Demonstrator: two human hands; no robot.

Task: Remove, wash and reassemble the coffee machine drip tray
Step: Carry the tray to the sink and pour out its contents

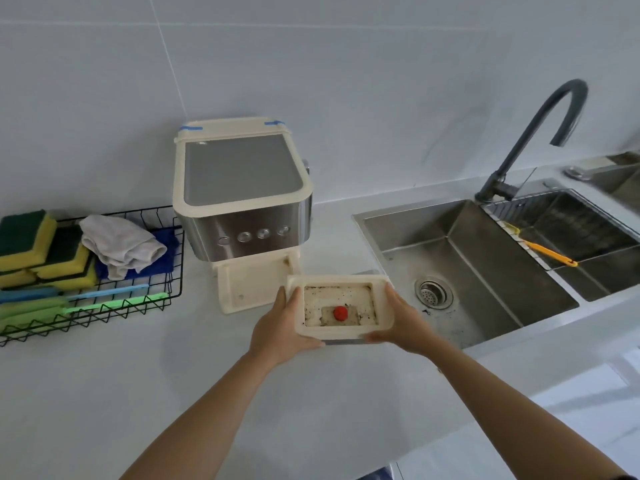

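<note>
I hold the cream drip tray above the counter, just in front of the coffee machine and left of the sink. Its inside is stained with dark specks and has a red float in the middle. My left hand grips the tray's left side, thumb along the edge, fingers underneath. On the opposite side my right hand grips it the same way. The machine's cream base stands bare where the tray sat.
A steel sink with a drain and a grey tap lies to the right; an orange brush rests on its rack. At left, a black wire basket holds sponges, cloths and brushes.
</note>
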